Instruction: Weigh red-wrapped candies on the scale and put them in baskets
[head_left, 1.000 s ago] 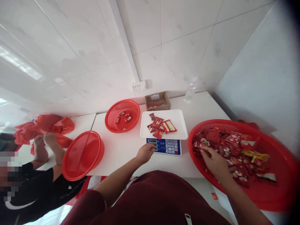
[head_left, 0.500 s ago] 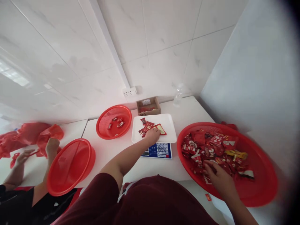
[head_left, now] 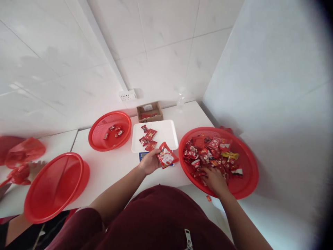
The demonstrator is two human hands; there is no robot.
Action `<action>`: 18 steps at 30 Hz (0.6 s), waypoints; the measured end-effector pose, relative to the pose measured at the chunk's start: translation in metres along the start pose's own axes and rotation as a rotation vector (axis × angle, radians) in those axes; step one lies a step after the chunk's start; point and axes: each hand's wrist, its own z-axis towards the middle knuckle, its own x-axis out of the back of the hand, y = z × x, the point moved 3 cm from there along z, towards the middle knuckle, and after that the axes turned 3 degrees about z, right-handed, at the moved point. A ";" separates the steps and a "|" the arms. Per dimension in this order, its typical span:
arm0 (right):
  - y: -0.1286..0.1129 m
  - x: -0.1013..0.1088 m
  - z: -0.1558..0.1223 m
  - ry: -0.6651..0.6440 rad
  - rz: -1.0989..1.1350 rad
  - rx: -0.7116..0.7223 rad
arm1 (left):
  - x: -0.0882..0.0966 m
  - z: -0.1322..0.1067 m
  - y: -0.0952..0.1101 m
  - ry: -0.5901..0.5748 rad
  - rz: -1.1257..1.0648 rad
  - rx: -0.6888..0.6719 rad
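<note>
My left hand (head_left: 149, 161) grips a red packet (head_left: 166, 157) just in front of the white scale tray (head_left: 169, 133), over the scale's blue keypad. A few small red packets (head_left: 148, 137) lie on that tray. My right hand (head_left: 213, 178) reaches into the big red basket (head_left: 248, 173) on the right, fingers curled down among the many red sweets and packets (head_left: 208, 151); what they hold is hidden.
A red basket (head_left: 100, 139) with a few sweets stands left of the scale. An upturned red basket (head_left: 56, 185) sits at the near left edge. A small cardboard box (head_left: 149, 111) and a clear bottle (head_left: 180, 100) stand by the wall. Another person's red bags (head_left: 23, 151) lie far left.
My left hand lifted a red packet off the scale tray and drew it towards me. My right hand stayed in the big basket. The view swung to the right.
</note>
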 end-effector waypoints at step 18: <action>-0.122 0.048 0.060 0.006 0.940 0.029 | 0.041 -0.056 -0.054 0.076 -0.311 0.146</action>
